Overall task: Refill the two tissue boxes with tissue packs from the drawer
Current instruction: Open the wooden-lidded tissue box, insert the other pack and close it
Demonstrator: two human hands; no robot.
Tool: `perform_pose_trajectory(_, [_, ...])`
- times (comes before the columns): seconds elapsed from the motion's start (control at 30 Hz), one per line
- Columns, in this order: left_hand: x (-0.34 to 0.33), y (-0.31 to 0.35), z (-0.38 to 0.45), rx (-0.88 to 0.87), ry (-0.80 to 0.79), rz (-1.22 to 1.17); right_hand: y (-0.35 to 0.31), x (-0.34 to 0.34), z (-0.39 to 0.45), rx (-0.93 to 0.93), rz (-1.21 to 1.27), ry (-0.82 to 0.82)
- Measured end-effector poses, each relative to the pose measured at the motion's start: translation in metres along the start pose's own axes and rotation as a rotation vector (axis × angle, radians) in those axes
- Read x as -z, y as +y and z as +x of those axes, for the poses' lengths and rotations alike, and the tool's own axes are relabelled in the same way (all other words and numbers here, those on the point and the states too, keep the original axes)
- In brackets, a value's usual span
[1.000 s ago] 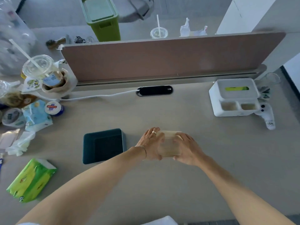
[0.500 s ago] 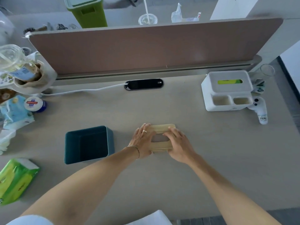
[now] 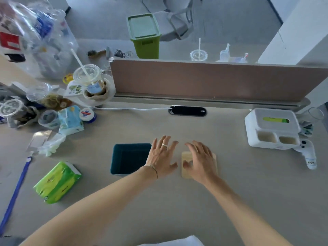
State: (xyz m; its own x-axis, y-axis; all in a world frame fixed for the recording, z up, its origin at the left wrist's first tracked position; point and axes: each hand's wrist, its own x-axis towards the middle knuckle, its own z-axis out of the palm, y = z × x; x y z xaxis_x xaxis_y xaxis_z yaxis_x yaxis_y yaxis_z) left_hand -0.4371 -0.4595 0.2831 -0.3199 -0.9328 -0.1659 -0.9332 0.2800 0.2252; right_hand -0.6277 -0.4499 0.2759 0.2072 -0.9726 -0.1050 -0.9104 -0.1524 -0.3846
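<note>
The wooden lid (image 3: 186, 173) lay flat on the tabletop beside the dark teal box (image 3: 130, 158), seemingly taken off so the box could take a pack. The right hand (image 3: 200, 161) rested open on the lid, fingers spread, gripping nothing; the left hand (image 3: 162, 155) hovered open between lid and box, empty too. The teal box looked empty inside. The green tissue pack (image 3: 56, 181) lay toward the left edge, near the box. Near the right edge, the white tissue box (image 3: 271, 128) showed green through its slot, likely already filled.
</note>
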Motion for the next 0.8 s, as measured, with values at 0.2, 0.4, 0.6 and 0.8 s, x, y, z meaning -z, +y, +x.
perform_pose_trajectory(0.2, [0.034, -0.065, -0.042, 0.162, 0.071, 0.018, -0.078, -0.004, 0.023, 0.135, -0.061, 0.01])
perform_pose_trajectory(0.4, [0.047, -0.13, -0.087, 0.348, 0.103, -0.013, -0.164, -0.033, 0.037, 0.303, -0.04, -0.058])
perform_pose_trajectory(0.6, [0.036, -0.193, -0.145, 0.545, 0.085, -0.051, -0.238, -0.062, 0.043, 0.451, -0.029, -0.111])
perform_pose_trajectory(0.8, [0.017, -0.263, -0.199, 0.729, -0.018, -0.044, -0.295, -0.09, 0.047, 0.566, -0.039, -0.165])
